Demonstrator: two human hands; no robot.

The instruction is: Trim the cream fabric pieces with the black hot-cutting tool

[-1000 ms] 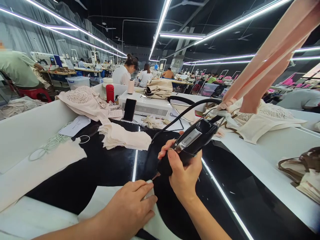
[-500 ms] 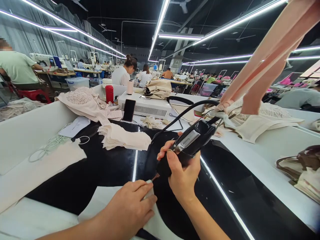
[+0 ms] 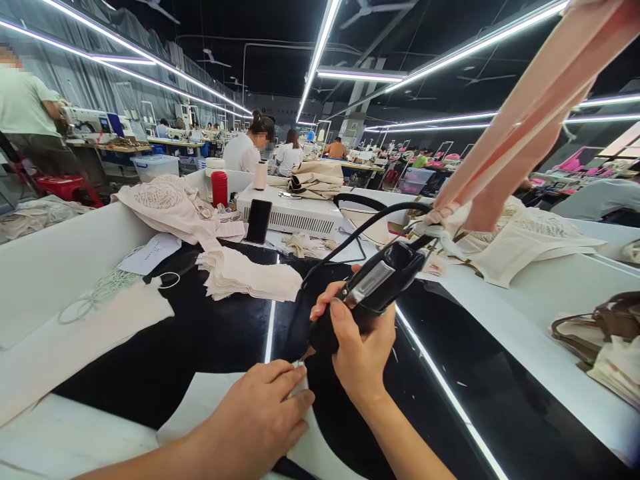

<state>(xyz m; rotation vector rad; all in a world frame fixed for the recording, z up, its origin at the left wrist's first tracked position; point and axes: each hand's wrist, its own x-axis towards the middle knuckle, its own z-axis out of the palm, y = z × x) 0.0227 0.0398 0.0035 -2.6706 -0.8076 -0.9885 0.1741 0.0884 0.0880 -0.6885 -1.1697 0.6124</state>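
Note:
In the head view, my right hand (image 3: 363,357) is wrapped round a black corded hand tool (image 3: 377,277), its thumb along the side. The tool is tilted, with its thin metal tip (image 3: 309,353) pointing down to the left. That tip is at or very near the fingertips of my left hand (image 3: 263,413). My left fingers are bent and pressed on a small pale piece (image 3: 299,381), mostly covered by them. White sheet-like material (image 3: 200,400) lies under my left hand. A pink fabric strip (image 3: 530,113) is tied at the tool's cord end and runs up to the right.
On the black tabletop (image 3: 225,333) lies a stack of pale cloth pieces (image 3: 255,273). Behind it are a phone (image 3: 259,221), a vented white box (image 3: 295,210) and a red bottle (image 3: 219,189). Pale garments (image 3: 530,243) lie at the right. Co-workers sit further back.
My right hand and the tool have shifted slightly left, and the pink strip with them. My left hand stays in place. A co-worker at far left has risen from a red stool.

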